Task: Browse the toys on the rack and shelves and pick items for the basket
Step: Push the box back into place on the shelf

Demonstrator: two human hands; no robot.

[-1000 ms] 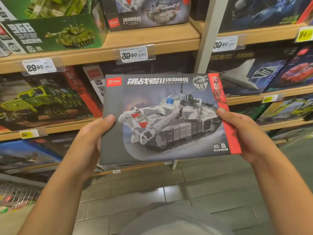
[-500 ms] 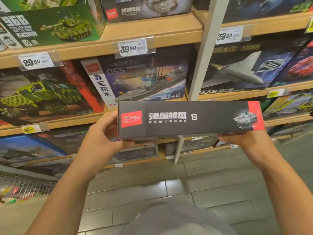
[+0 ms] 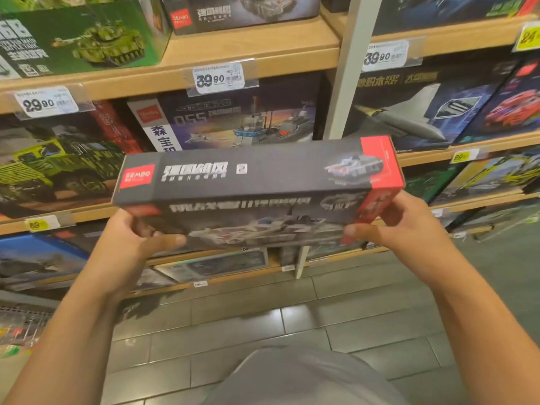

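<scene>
Here, closest in, the left hand (image 3: 137, 238) and the right hand (image 3: 400, 226) each grip one end of a flat dark-grey cardboard toy box with red end panels and a grey tank picture (image 3: 257, 188), thumbs curled onto its lower face, fingers hidden behind it. The box is held level in the air in front of the shelving, tilted so its narrow top edge shows most. Beyond it stand light wooden shelves (image 3: 251, 45) carrying a purple warship box (image 3: 233, 118), a green tank box (image 3: 84, 39) above on the left, and white price tags (image 3: 217, 77) on the shelf edge. The step in hand looks like inspecting a candidate item. Next it must be either put in the basket or reshelved; a wire edge at the far lower left may be the basket, but I cannot tell
</scene>
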